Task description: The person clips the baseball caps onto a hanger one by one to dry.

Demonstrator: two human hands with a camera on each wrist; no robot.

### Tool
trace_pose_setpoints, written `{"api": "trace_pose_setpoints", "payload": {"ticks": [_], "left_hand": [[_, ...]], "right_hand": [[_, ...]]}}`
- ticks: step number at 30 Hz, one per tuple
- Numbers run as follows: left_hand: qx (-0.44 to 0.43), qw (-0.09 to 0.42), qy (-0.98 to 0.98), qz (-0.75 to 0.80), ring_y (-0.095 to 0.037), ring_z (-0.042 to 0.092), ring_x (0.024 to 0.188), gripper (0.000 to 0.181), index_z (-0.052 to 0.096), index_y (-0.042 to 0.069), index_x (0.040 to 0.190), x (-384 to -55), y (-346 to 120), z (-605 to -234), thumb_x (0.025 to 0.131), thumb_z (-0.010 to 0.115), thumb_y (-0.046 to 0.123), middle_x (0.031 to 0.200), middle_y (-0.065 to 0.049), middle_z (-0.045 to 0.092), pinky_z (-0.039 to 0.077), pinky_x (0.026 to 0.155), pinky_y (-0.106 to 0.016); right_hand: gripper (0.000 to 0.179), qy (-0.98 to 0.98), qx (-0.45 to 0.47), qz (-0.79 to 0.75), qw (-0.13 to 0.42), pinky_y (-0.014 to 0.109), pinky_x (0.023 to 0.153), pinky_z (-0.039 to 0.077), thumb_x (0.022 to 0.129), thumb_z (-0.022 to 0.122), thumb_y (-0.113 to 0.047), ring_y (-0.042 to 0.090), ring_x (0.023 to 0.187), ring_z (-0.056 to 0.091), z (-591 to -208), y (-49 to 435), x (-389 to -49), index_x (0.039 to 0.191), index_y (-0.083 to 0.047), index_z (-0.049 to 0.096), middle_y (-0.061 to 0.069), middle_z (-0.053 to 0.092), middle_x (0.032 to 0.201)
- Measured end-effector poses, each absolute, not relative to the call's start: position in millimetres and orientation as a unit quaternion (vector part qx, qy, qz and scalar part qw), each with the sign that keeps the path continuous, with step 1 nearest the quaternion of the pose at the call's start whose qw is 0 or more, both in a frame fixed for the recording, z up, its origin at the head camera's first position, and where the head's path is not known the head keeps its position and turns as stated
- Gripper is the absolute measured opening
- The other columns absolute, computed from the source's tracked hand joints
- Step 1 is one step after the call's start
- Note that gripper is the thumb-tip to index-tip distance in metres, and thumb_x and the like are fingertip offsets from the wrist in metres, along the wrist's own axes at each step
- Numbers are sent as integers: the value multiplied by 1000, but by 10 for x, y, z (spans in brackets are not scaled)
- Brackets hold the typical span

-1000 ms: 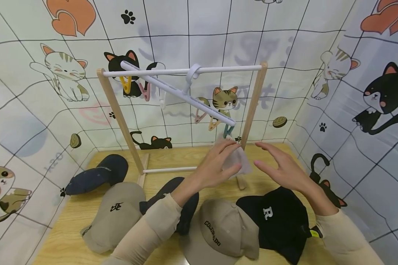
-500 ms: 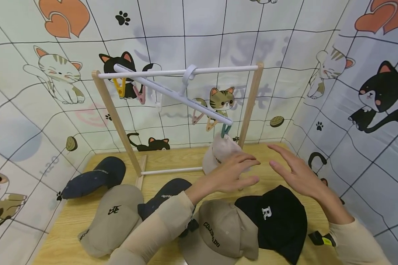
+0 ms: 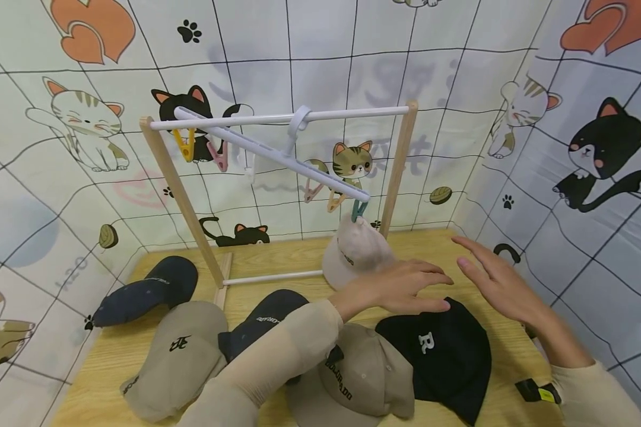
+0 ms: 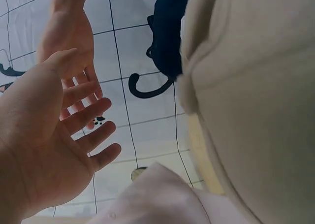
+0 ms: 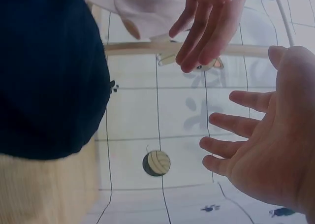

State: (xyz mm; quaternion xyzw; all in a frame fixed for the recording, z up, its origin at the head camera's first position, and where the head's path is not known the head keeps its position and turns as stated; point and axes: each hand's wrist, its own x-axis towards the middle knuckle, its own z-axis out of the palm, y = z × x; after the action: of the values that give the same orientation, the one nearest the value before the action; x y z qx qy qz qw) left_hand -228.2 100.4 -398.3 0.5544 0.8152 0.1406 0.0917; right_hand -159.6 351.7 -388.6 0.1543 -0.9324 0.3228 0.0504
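Observation:
My left hand point(image 3: 397, 286) hovers above the black cap point(image 3: 443, 356) with a white R, fingers extended and holding nothing. Facing it to the right, my right hand point(image 3: 504, 284) is in the air with straight fingers, also holding nothing. Behind the left hand a pale cap point(image 3: 357, 246) hangs from a green clip point(image 3: 359, 209) at the near end of the white hanger point(image 3: 269, 151). In the left wrist view the left hand point(image 4: 54, 140) shows its palm with spread fingers. The right wrist view shows the right hand point(image 5: 270, 140) with fingers apart.
A wooden rack point(image 3: 178, 201) with a white rail carries the hanger and several other clips. Beige caps point(image 3: 368, 373) and navy caps point(image 3: 146, 290) lie on the wooden table point(image 3: 278, 255). A black strap with a yellow label point(image 3: 538, 391) lies at the right. Cat-print walls surround the table.
Both hands have moved right, away from the hanging cap, which the left hand largely covered before and now shows more fully. The view has shifted slightly.

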Motion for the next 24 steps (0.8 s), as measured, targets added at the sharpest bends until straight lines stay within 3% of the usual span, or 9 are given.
{"api": "trace_pose_setpoints", "payload": {"ticks": [8, 14, 24], "left_hand": [[565, 132, 809, 93, -10, 38, 170, 61, 48, 30, 172, -2229, 1284, -3984, 119, 47, 61, 180, 8, 44, 31, 139, -27], [558, 164, 811, 72, -7, 35, 170, 63, 44, 35, 173, -2196, 1429, -4027, 117, 48, 63, 182, 11, 40, 33, 138, -27], [540, 206, 816, 9, 1, 18, 174, 68, 27, 45, 178, -2131, 1658, -4132, 117, 39, 70, 187, 21, 21, 23, 143, -38]], "right_hand": [[59, -945, 124, 297, 54, 91, 102, 41, 124, 41, -34, 69, 150, 45, -3908, 3680, -1558, 179, -12, 33, 35, 42, 174], [60, -947, 111, 296, 53, 93, 102, 38, 124, 38, -35, 71, 150, 43, -3929, 3763, -1563, 178, -9, 32, 37, 41, 174], [56, -941, 123, 308, 69, 89, 104, 40, 124, 38, -30, 69, 150, 45, -4005, 3858, -1566, 175, -6, 37, 37, 44, 172]]}}
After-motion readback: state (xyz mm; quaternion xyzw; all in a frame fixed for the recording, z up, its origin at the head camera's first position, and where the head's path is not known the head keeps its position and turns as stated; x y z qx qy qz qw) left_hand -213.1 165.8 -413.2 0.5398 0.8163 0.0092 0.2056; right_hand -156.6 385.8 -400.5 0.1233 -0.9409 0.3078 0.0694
